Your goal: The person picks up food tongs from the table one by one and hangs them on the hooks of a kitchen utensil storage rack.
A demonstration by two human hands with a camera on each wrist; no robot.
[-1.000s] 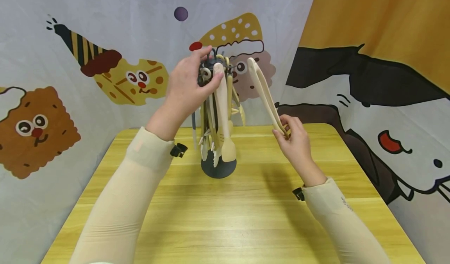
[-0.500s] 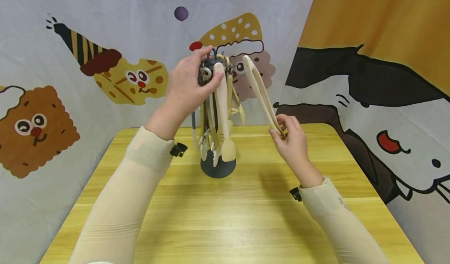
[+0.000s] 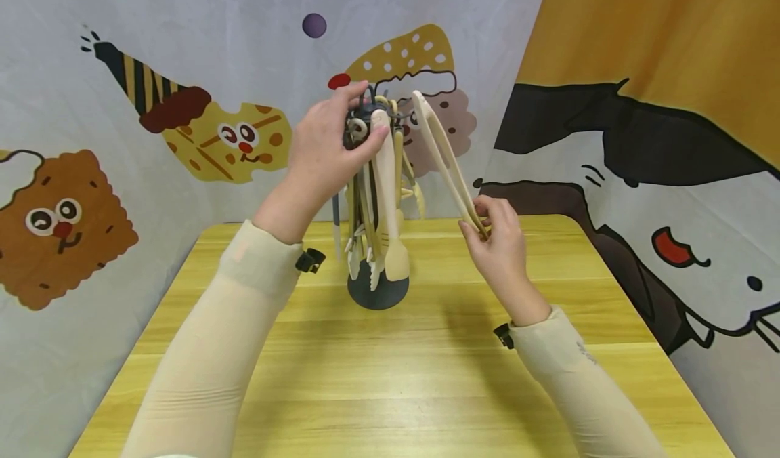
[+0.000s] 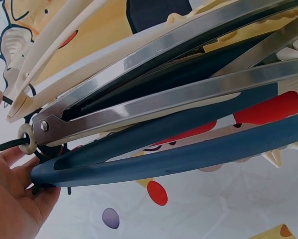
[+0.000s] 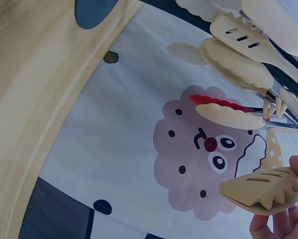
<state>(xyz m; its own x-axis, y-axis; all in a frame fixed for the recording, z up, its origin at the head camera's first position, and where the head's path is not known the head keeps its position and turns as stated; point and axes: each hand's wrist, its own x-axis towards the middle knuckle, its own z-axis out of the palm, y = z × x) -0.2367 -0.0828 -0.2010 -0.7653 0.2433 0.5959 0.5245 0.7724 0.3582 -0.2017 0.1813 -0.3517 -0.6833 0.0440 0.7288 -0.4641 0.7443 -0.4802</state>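
Note:
A dark rotating utensil rack (image 3: 379, 300) stands upright on the table, hung with several tongs and a cream spatula (image 3: 397, 261). My left hand (image 3: 326, 143) grips the rack's top, its thumb beside the spatula's handle. Steel-armed tongs (image 4: 134, 64) and blue-handled tongs (image 4: 178, 162) hang near that hand in the left wrist view. To the rack's right, my right hand (image 3: 504, 255) pinches cream tongs (image 3: 447, 163) by their lower end, hinge end up and leaning toward the hooks, apart from the rack. Their scalloped tips (image 5: 260, 191) show between thumb and fingers in the right wrist view.
The wooden table (image 3: 390, 390) reaches back to a cartoon-printed curtain (image 3: 244, 38). Slotted cream utensil heads (image 5: 238, 35) and red-and-cream tongs tips (image 5: 231, 114) hang close to my right hand's work.
My right hand has moved a little left, bringing the upper end of the cream tongs closer to the rack's hooks. The left hand and the rack have stayed still.

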